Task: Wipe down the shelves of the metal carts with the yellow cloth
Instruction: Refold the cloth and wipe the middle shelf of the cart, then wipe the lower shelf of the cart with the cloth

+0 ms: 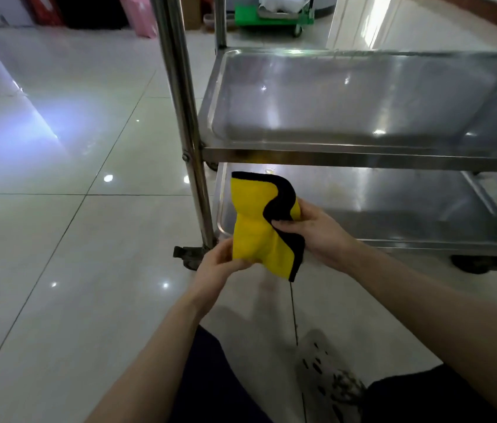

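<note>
As you face the metal cart (pixel 180 87), both hands grip the yellow cloth (pixel 253 227). You hold it in the air, above the floor (pixel 57 209) and in front of the lower shelf (pixel 393 215). Your left hand (pixel 219 264) pinches the cloth's bottom left corner. Your right hand (pixel 314 233) pinches its black-trimmed right edge. The cloth is folded, yellow face toward you. The shiny upper shelf (pixel 332 96) sits above. A caster (pixel 189 257) is just left of the cloth. Your shoe (pixel 326 377) shows low in view, and a green trolley (pixel 271 18) stands far back.
</note>
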Motion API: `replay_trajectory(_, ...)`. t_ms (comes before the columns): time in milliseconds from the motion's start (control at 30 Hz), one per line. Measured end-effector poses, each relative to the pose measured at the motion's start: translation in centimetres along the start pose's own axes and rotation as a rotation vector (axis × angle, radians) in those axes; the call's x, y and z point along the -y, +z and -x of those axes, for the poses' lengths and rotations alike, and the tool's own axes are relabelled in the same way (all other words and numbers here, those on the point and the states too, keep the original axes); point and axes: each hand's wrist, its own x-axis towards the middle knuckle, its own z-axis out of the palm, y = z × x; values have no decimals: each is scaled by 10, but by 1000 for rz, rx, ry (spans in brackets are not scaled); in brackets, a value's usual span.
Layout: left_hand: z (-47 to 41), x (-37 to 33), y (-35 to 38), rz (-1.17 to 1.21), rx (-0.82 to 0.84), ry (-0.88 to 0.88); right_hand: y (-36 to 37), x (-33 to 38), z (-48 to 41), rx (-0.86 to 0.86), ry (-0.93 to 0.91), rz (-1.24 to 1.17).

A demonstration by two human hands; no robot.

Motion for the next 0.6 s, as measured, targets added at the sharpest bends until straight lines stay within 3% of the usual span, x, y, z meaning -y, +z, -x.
replay_trajectory(233, -38, 0, -16, 45, -163, -61, -46, 8, -15, 28, 226, 16)
replay_trajectory(400, -65, 2, -15, 25, -276, -67, -67, -12, -27, -233, 302, 385)
replay_trajectory(500, -81, 8, -4, -156, -317, 29, -77, -36, -38, -288, 274, 567)
replay_trajectory(600, -94, 23, 8, -433, -282, 127, -88, -57, -43, -231, 244, 669)
